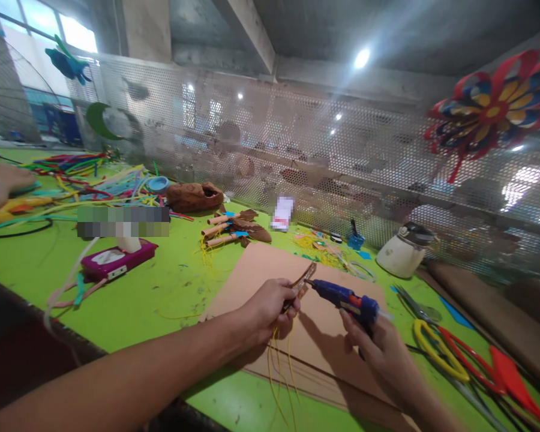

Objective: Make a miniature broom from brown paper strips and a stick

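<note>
It was a craft workshop: a green tabletop (162, 288) littered with coloured strips (94, 180) far left of the right fingers (348, 329), a glue gun (346, 300) gripped in them, scissors (436, 348) just right of them, and beyond them a perforated metal screen (297, 150) carrying a paper flower (490, 111).

Much stays out of sight at a green craft table (162, 288)

A pixelled strip (123, 221) and a smaller pixelled patch (282, 213) mask whatever lies there. Another person's hand (2, 186) is cut off at the left edge, the paper pinwheel (495, 111) at the right. The right hand (382, 348) covers the handle of the glue gun (342, 298); the left hand (270, 306) hides the lower end of the brown strip (302, 281). Shapes behind the perforated screen (297, 150) are too hazy to name. A red piece (517, 378) smears into the bottom right corner, its kind unclear.
</note>
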A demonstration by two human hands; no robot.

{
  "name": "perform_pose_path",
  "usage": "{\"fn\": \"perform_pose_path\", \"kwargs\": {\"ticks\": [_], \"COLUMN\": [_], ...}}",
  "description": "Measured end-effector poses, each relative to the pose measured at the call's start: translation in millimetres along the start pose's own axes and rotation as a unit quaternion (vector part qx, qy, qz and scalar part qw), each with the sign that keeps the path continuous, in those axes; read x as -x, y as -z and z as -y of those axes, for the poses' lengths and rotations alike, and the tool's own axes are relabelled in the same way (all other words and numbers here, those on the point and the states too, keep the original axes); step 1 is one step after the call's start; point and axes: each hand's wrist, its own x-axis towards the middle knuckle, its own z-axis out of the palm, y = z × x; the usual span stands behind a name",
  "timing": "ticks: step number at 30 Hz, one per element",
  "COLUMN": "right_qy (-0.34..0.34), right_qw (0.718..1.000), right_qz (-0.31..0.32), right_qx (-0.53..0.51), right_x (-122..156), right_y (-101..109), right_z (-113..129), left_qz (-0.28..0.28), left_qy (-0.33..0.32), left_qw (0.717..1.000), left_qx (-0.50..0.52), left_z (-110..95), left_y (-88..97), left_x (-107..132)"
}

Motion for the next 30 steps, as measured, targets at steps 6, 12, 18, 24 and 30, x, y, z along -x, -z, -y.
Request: {"fn": "perform_pose_path", "kwargs": {"ticks": [6,12,18,24,30], "right_qy": [-0.02,-0.032,0.015,0.013,-0.02], "right_qw": [0.999,0.999,0.999,1.0,1.0], "right_qz": [-0.018,-0.007,0.016,-0.004,-0.022], "right_qx": [0.023,-0.012,-0.035,-0.025,-0.011], "right_x": [-8,-5,-3,-5,-11], "right_y": [4,5,0,2,4], "right_z": [-22,-18,6,-1,-23], "left_qz": [0.012,-0.004,0.007,0.014,0.02], "left_qy": [0.001,0.01,0.006,-0.009,0.001], "left_qw": [1.0,1.0,1.0,1.0,1.0], "left_qx": [0.0,0.005,-0.003,-0.011,-0.004], "left_z": [1,4,-2,-2,-2], "left_y": [0.2,4.4,1.2,0.7,-0.6], "left_x": [0,-5,0,1,3]}}
